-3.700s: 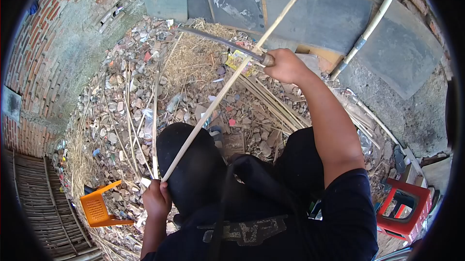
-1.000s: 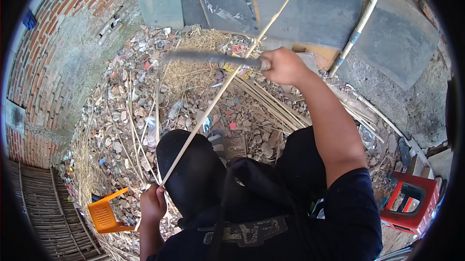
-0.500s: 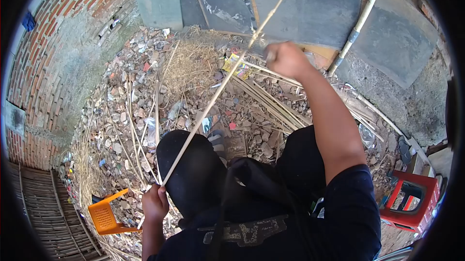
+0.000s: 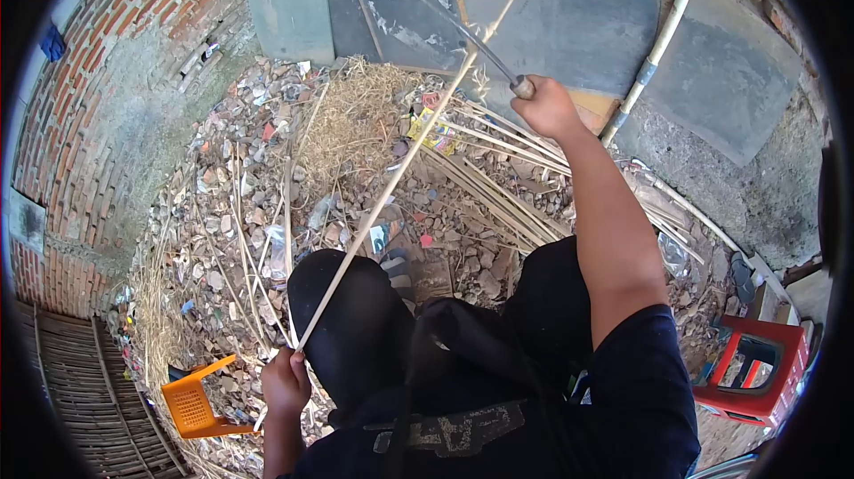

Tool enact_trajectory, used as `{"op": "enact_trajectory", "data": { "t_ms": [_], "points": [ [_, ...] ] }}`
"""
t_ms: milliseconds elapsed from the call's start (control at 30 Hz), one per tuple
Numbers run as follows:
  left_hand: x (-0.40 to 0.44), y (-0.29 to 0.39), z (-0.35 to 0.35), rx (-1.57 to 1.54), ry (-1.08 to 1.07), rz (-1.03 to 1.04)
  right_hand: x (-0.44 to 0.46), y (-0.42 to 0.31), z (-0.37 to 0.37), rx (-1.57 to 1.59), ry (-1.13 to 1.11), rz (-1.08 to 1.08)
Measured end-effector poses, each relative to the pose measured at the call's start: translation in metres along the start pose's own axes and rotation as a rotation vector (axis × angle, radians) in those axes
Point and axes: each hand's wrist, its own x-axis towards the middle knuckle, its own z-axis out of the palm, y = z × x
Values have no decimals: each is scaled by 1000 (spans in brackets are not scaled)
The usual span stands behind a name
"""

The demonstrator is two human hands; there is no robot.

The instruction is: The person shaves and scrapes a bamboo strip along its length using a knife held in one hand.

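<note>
My left hand (image 4: 286, 381) is closed round the lower end of a long pale bamboo strip (image 4: 392, 190), beside my left knee. The strip slants up and away across my knee to the far wall, with frayed shavings round its upper part. My right hand (image 4: 546, 109) grips the wooden handle of a long thin-bladed knife (image 4: 487, 50). The blade points up and left and crosses the strip near the shavings. Whether its edge touches the strip I cannot tell.
Bamboo strips (image 4: 498, 199) lie on rubble ground ahead, near a heap of dry shavings (image 4: 349, 119). An orange plastic stool (image 4: 191, 408) is tipped at left, a red stool (image 4: 756, 403) at right. A pale pipe (image 4: 654, 56) leans on the far wall.
The knife, blurred in my right hand before, now shows its blade across the strip. My right hand has moved slightly right. My left hand keeps its hold, nearly still.
</note>
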Motion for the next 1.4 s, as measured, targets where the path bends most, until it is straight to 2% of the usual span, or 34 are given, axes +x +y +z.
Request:
{"op": "enact_trajectory", "data": {
  "t_ms": [33,133,267,300,400,433,633,833,1033,1133,1333,1400],
  "points": [
    [-1,3,-5,2,-5,5,2,3,0,-2,41,34],
    [1,7,-4,3,5,17,-5,-3,-7,-85,20,-108],
    [3,5,5,19,25,33,-11,-23,-13,-363,-131,-368],
    [2,3,6,36,27,31,-12,-29,-16,-371,-153,-319],
    [-1,2,7,6,54,21,0,-8,1,52,56,35],
    [0,3,6,11,60,26,2,-4,-1,41,101,79],
    [-2,3,10,-5,74,13,-4,1,-1,182,82,30],
    [-6,-11,19,8,146,33,0,-5,16,707,20,12],
    [-11,-27,23,-2,221,22,-12,-33,25,846,156,-59],
    [-16,-38,21,20,231,-13,-14,-42,17,1097,149,-17],
    [-29,-62,30,123,291,-44,-13,-45,16,1093,223,15],
    [-31,-65,32,190,335,-24,-17,-49,15,1142,159,57]
  ]
}}
